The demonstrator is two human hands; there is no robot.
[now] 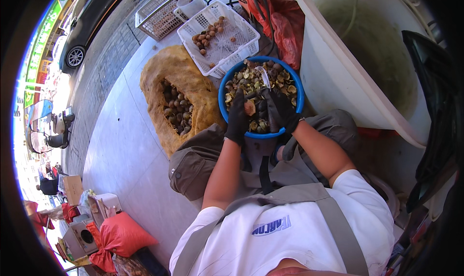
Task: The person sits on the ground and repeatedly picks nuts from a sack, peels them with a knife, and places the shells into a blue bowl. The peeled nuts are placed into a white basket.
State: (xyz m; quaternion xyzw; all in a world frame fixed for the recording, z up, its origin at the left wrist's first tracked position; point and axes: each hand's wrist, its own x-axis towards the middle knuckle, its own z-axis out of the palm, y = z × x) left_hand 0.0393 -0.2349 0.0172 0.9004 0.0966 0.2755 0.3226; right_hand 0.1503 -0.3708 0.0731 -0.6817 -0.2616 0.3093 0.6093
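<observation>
Both hands wear black gloves over a blue plastic basin [301,91] filled with husk pieces and dark nuts. My left hand [237,116] holds a round brownish nut [249,107], probably a walnut, at its fingertips. My right hand [281,107] is closed around a tool with a curved, pale metal blade [264,76], which points away from me. Left of the basin lies a yellow mesh sack [206,98], torn open over many dark round nuts [178,107]. Behind the basin, a white plastic basket [232,64] contains several brown nuts [206,38].
A large white tub [326,69] stands close on the right. Beyond the basket are a second white crate [159,18], a white plastic jug [190,5] and a red plastic bag [286,29]. A tied red sack [125,234] lies at lower left. A parked car [90,26] stands on the street.
</observation>
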